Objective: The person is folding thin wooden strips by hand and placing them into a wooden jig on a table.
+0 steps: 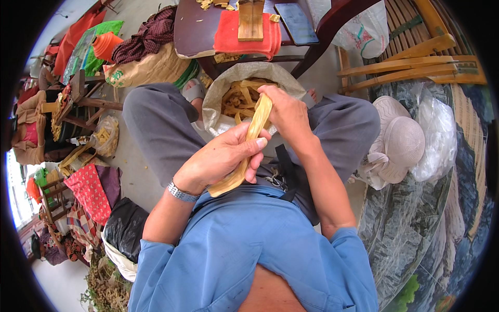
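A long, glossy, yellow fibrous strip slants between my hands in front of my lap; its exact kind I cannot make out. My left hand holds the near part, thumb on top and fingers underneath. The strip's wide end sticks out below that hand toward my shirt. At the far end, the fingers of my right hand are closed on the strip. Just beyond, between my knees, an open white woven sack holds many similar yellow-brown pieces.
Ahead stands a dark wooden chair bearing a red cloth, a wooden block and a phone. A sun hat and clear plastic lie right. At left, another person sits near a wooden stand.
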A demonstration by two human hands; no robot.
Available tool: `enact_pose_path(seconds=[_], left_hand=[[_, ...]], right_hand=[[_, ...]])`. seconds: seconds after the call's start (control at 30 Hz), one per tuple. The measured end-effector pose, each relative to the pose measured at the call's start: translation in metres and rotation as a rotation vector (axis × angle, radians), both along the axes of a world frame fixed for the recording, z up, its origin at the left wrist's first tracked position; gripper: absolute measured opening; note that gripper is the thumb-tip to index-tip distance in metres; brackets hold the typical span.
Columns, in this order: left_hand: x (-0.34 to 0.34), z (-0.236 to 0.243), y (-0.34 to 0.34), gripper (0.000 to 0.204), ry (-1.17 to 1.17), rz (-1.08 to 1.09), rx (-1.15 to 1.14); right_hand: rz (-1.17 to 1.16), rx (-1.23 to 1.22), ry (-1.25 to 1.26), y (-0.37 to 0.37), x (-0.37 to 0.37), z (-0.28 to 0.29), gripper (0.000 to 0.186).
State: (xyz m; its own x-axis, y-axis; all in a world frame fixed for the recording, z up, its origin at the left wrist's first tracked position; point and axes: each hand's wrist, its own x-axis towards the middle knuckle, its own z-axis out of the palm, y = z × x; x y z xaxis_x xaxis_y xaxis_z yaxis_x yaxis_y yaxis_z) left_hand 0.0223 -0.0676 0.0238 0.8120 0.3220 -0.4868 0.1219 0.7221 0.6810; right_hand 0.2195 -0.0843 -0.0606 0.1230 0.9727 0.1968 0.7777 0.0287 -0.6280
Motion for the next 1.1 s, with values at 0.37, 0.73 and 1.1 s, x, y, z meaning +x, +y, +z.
enact_pose_path(seconds=[0.37, 0.73, 1.1], left_hand=[[0.005, -0.006, -0.005, 0.026, -0.012, -0.105, -0.061], [0.006, -0.062, 0.021, 0.027, -0.009, -0.176, -0.153], [0.003, -0.1, 0.044, 0.026, 0.015, -0.153, -0.23]], right_hand=[[0.108, -0.304, -0.378, 0.017, 0.033, 0.009, 0.035], [-0.114, -0.014, -0.473, 0.166, 0.092, 0.057, 0.029], [-0.014, -0.147, -0.666, 0.236, 0.11, 0.047, 0.019]])
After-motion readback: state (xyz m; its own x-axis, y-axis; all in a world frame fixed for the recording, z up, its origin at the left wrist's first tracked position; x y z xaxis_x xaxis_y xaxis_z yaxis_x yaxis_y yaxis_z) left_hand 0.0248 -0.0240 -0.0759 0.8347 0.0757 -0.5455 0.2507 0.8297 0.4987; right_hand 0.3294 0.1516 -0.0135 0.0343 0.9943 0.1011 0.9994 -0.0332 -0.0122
